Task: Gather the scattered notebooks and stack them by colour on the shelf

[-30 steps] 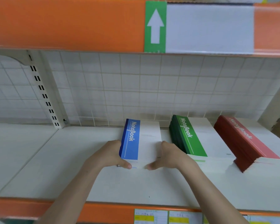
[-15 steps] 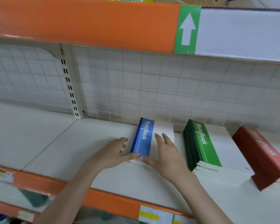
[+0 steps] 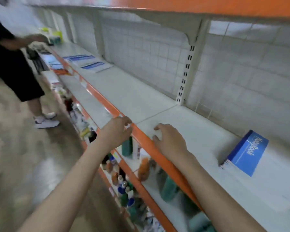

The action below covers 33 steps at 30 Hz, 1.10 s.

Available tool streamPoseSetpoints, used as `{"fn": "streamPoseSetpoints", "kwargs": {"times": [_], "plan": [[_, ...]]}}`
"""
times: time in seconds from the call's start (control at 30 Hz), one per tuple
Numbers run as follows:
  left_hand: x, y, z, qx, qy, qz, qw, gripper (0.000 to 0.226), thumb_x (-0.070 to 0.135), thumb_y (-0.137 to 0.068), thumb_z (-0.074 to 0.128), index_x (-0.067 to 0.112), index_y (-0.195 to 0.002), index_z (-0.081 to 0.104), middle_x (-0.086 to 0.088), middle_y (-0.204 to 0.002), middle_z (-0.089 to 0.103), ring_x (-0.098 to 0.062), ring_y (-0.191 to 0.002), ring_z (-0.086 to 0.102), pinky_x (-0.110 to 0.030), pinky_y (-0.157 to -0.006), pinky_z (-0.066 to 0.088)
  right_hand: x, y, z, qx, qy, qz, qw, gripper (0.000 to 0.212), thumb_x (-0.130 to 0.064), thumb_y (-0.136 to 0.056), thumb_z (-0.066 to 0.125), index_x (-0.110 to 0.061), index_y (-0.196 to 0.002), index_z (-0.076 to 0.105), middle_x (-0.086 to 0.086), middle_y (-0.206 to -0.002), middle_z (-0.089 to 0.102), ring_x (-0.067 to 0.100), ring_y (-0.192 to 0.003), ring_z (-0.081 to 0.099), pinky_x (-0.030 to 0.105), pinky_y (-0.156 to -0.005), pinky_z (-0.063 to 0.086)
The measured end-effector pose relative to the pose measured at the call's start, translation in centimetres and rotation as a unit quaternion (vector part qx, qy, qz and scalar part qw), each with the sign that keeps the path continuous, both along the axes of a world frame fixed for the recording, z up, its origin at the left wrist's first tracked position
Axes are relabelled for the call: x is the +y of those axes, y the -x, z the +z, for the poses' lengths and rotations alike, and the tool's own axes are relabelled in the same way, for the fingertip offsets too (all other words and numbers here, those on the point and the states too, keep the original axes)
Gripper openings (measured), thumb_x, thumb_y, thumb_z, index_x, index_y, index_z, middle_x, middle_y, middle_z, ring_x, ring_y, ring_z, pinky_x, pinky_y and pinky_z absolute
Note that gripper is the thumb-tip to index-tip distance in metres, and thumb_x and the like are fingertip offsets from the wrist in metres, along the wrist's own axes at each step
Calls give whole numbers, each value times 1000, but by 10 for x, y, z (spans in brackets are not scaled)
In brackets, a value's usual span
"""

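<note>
A: From the head camera, where are the hands?

B: Both are out over the near edge of the long white shelf with an orange front rail (image 3: 141, 138). The left hand (image 3: 117, 129) hangs at the rail itself, fingers loosely bent and parted, nothing in them. The right hand (image 3: 169, 139) is just to its right, over the shelf board, fingers relaxed and slightly curled — it holds nothing either. I cannot tell whether the fingertips touch the board.

A: And the notebooks?

B: The stack of blue-covered notebooks with white "NoteBook" lettering (image 3: 246, 156) lies flat on the same shelf at the right, well apart from both hands, its spine turned to the far left. Further along the shelf, far left, several loose blue-and-white notebooks (image 3: 89, 61) lie flat on the board — blurred, so I cannot count them.

A: Anything else in that view?

B: A white slotted upright bracket (image 3: 186, 74) stands against the white wire-grid back panel (image 3: 141, 56), between the two groups of notebooks. The lower shelf (image 3: 177, 198) holds blurred bottles in green, orange and blue (image 3: 124, 190). At the far left another person in black clothes and white shoes (image 3: 12, 64) stands at the shelving, an arm reaching toward it.
</note>
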<state>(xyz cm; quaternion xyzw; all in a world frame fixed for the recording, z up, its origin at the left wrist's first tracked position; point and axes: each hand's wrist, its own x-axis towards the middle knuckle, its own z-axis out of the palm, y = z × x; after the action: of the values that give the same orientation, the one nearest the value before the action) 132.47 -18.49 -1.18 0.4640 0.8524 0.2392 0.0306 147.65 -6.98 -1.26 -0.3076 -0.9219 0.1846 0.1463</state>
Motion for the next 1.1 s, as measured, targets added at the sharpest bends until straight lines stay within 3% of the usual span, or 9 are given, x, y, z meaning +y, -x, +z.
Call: {"fn": "streamPoseSetpoints", "kwargs": {"times": [0.1,0.33,0.7,0.83,1.1], "plan": [[-54,27,-4,-12,4,64,998,34,27,-94,54,12,-124,57,-6,-115,63,-23,-99,60,-35,-87,48,-36,46,-3,12,15,69,997,33,-24,-91,51,-18,-123,55,5,-122,56,25,-111,53,32,-85,44],[-175,87,-10,-23,24,195,980,20,20,-89,57,7,-103,62,-12,-99,65,-31,-94,61,-34,-76,45,-119,132,-18,-9,82,217,973,37,-24,-93,54,-14,-128,53,6,-124,60,23,-112,55,36,-90,47],[-292,175,-38,-39,39,248,967,30,24,-94,53,3,-115,58,-13,-108,65,-30,-94,60,-40,-83,47,-228,257,-35,-20,118,253,960,39,-24,-94,53,-14,-131,50,5,-126,58,21,-110,57,37,-92,47],[-315,201,-55,-50,24,271,961,32,25,-94,53,8,-121,57,-10,-115,63,-28,-101,59,-33,-83,46,-262,289,-49,-36,119,268,955,40,-26,-94,53,-14,-131,50,5,-127,58,22,-110,56,40,-92,48],[-332,267,-77,-80,-3,301,950,35,27,-93,55,12,-125,56,-9,-120,62,-27,-103,60,-36,-87,48,-284,369,-67,-37,132,281,950,38,-29,-91,55,-18,-128,53,2,-118,62,19,-106,58,39,-92,48]]}}
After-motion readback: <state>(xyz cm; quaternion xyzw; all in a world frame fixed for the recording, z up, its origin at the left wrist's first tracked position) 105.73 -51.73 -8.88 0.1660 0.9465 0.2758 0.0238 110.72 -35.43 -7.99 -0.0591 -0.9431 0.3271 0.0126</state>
